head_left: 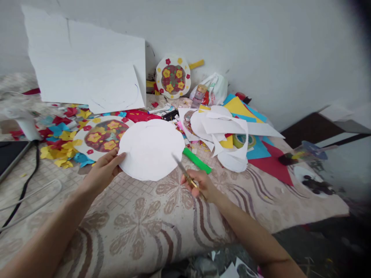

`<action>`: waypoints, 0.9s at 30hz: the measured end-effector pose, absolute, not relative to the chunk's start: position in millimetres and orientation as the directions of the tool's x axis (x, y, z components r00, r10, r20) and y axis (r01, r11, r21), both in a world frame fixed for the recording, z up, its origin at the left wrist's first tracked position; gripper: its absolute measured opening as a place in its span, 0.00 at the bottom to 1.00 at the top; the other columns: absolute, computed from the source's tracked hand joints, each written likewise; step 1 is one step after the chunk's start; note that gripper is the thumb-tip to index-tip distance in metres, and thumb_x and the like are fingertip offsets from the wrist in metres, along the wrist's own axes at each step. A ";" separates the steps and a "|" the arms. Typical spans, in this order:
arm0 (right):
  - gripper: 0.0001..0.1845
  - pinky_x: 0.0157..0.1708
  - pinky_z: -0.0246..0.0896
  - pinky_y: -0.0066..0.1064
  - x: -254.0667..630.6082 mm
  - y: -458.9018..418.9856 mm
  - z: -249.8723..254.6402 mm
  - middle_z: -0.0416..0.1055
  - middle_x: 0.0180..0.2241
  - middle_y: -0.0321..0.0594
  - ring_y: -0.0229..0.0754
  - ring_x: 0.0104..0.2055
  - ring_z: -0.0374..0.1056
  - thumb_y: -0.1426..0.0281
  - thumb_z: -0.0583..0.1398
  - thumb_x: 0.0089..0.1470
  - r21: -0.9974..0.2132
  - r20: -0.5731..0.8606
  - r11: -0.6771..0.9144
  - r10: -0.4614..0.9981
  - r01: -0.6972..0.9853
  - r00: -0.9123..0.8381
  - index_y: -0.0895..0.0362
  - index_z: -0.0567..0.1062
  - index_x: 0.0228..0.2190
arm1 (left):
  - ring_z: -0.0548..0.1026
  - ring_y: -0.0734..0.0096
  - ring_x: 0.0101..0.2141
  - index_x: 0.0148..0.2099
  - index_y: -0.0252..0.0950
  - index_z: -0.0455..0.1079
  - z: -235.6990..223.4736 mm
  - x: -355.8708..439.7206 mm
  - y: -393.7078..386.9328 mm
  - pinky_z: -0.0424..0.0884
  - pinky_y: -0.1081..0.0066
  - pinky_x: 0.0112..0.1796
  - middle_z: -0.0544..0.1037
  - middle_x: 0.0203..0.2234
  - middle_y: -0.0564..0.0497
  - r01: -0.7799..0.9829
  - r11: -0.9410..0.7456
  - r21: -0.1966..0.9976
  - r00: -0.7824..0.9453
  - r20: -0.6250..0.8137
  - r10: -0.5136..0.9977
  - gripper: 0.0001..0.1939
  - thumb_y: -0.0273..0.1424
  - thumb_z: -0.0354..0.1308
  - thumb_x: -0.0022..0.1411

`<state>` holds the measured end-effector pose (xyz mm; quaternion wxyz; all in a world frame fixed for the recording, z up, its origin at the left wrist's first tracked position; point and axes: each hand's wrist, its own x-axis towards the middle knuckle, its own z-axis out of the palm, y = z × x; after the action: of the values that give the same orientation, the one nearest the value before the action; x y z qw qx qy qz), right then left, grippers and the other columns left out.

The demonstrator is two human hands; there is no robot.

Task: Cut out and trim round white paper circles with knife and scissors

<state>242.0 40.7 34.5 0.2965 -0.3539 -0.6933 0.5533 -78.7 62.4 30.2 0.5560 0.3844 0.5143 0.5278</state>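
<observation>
My left hand (106,170) pinches the left edge of a white round paper cutout (152,150) with a slightly wavy rim. In my right hand (201,185) is a pair of scissors (187,173), their blades pointing up and left beside the cutout's right edge. Whether the blades touch the paper I cannot tell. Partly covered by the cutout, a decorated paper disc (98,137) with yellow and red flowers lies behind it. A green paper strip (197,160) rests just right of the cutout.
Colourful paper flowers (65,144) are heaped at left. A large white sheet (87,61) leans on the wall beside another flowered disc (173,76). Paper offcuts (232,158), coloured sheets (272,162), a capped jar (198,96) and a plastic bag (217,89) occupy the right and back.
</observation>
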 end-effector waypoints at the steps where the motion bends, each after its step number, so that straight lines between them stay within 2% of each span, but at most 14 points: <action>1: 0.33 0.19 0.49 0.27 243.3 43.6 32.2 0.62 0.17 0.30 0.34 0.17 0.55 0.38 0.63 0.44 -0.989 0.041 0.106 0.866 0.103 -0.498 0.56 0.72 0.31 | 0.80 0.57 0.46 0.42 0.40 0.77 30.1 -79.0 62.5 0.82 0.71 0.39 0.84 0.42 0.50 -0.191 0.148 0.970 -0.087 -0.167 0.982 0.18 0.41 0.73 0.51; 3: 0.37 0.17 0.51 0.28 245.3 49.9 29.5 0.61 0.17 0.30 0.34 0.16 0.55 0.33 0.59 0.44 -0.997 0.064 0.077 0.936 0.024 -0.345 0.56 0.71 0.32 | 0.80 0.56 0.47 0.41 0.41 0.77 29.9 -79.5 62.7 0.82 0.71 0.38 0.84 0.41 0.50 -0.185 0.150 0.971 -0.088 -0.168 0.982 0.18 0.42 0.73 0.50; 7: 0.32 0.17 0.54 0.27 249.9 62.7 31.4 0.60 0.16 0.29 0.33 0.16 0.56 0.38 0.55 0.54 -0.996 0.086 0.090 0.989 0.029 -0.122 0.56 0.70 0.31 | 0.81 0.56 0.44 0.40 0.43 0.78 30.9 -80.1 62.5 0.82 0.71 0.37 0.84 0.38 0.51 -0.162 0.166 0.973 -0.079 -0.181 0.980 0.19 0.44 0.74 0.47; 9: 0.31 0.17 0.54 0.27 255.4 69.5 33.8 0.60 0.16 0.30 0.34 0.16 0.57 0.39 0.54 0.56 -0.991 0.083 0.090 0.994 0.103 -0.067 0.56 0.70 0.30 | 0.81 0.57 0.42 0.39 0.43 0.78 31.0 -81.2 62.4 0.82 0.71 0.36 0.84 0.38 0.51 -0.152 0.176 0.973 -0.079 -0.189 0.979 0.20 0.45 0.75 0.45; 11: 0.33 0.17 0.54 0.28 264.1 77.0 35.5 0.61 0.17 0.30 0.35 0.16 0.58 0.38 0.50 0.58 -0.950 0.091 0.098 0.995 0.298 -0.037 0.56 0.70 0.31 | 0.81 0.59 0.40 0.39 0.43 0.78 29.3 -83.9 62.6 0.81 0.72 0.35 0.84 0.37 0.52 -0.140 0.189 0.972 -0.084 -0.202 0.976 0.22 0.46 0.76 0.44; 13: 0.34 0.18 0.55 0.29 275.0 85.0 36.3 0.61 0.17 0.32 0.36 0.17 0.59 0.39 0.45 0.60 -0.826 0.108 0.104 0.994 0.555 -0.025 0.55 0.70 0.30 | 0.81 0.61 0.38 0.38 0.42 0.78 25.3 -88.6 63.4 0.80 0.74 0.33 0.84 0.36 0.52 -0.123 0.207 0.971 -0.094 -0.219 0.971 0.22 0.46 0.76 0.43; 16: 0.29 0.23 0.52 0.29 291.0 95.8 35.9 0.63 0.19 0.34 0.38 0.21 0.60 0.42 0.53 0.58 -0.661 0.136 0.099 0.991 0.744 -0.011 0.55 0.69 0.26 | 0.80 0.64 0.34 0.41 0.42 0.78 17.9 -96.7 64.8 0.77 0.77 0.28 0.84 0.35 0.54 -0.084 0.238 0.968 -0.118 -0.247 0.962 0.22 0.45 0.75 0.45; 19: 0.21 0.27 0.47 0.30 301.0 102.4 34.0 0.68 0.21 0.37 0.40 0.25 0.62 0.51 0.60 0.56 -0.508 0.145 0.062 0.989 0.859 0.015 0.55 0.72 0.25 | 0.79 0.66 0.32 0.44 0.42 0.78 15.3 -101.1 64.9 0.75 0.78 0.26 0.84 0.35 0.55 -0.034 0.265 0.964 -0.117 -0.267 0.956 0.23 0.45 0.74 0.47; 22: 0.15 0.28 0.46 0.31 305.3 105.5 31.4 0.74 0.26 0.41 0.44 0.29 0.68 0.55 0.61 0.57 -0.371 0.138 0.012 0.990 0.929 0.042 0.55 0.77 0.31 | 0.78 0.66 0.32 0.46 0.40 0.77 20.8 -100.1 62.0 0.74 0.78 0.26 0.83 0.35 0.54 0.033 0.288 0.957 -0.096 -0.284 0.954 0.24 0.46 0.72 0.49; 27: 0.16 0.30 0.51 0.31 310.2 109.2 28.3 0.80 0.33 0.46 0.50 0.36 0.74 0.56 0.61 0.59 -0.227 0.150 -0.071 0.983 0.971 0.107 0.55 0.79 0.39 | 0.79 0.66 0.34 0.54 0.37 0.75 31.8 -96.8 56.5 0.73 0.78 0.27 0.83 0.40 0.51 0.163 0.329 0.930 -0.093 -0.318 0.944 0.28 0.46 0.68 0.55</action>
<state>310.2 109.2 28.3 0.1354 -0.7314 -0.6680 0.0214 -96.8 56.5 31.8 0.5128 0.4365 0.6338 0.3806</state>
